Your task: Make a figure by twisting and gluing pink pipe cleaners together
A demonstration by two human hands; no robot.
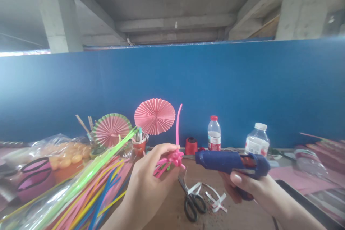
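My left hand [152,178] is closed on a bundle of pink balloons [175,157], knotted together at the middle. One long thin balloon end [178,125] sticks straight up from it, and several pink strands trail behind the fingers. In my right hand [252,187] is a blue hot glue gun [229,161], gripped by its handle and pointing left. The metal nozzle [188,157] reaches the right side of the pink bundle; whether it touches cannot be made out. Below, black-handled scissors [194,205] lie on the table beside curled white ribbon [215,196].
Long coloured balloons [99,190] in clear plastic spread over the left. Behind stand paper fans [155,116], a cup of pens [139,147], a red thread spool [191,146] and two bottles [214,134]. A blue partition [188,79] closes the back.
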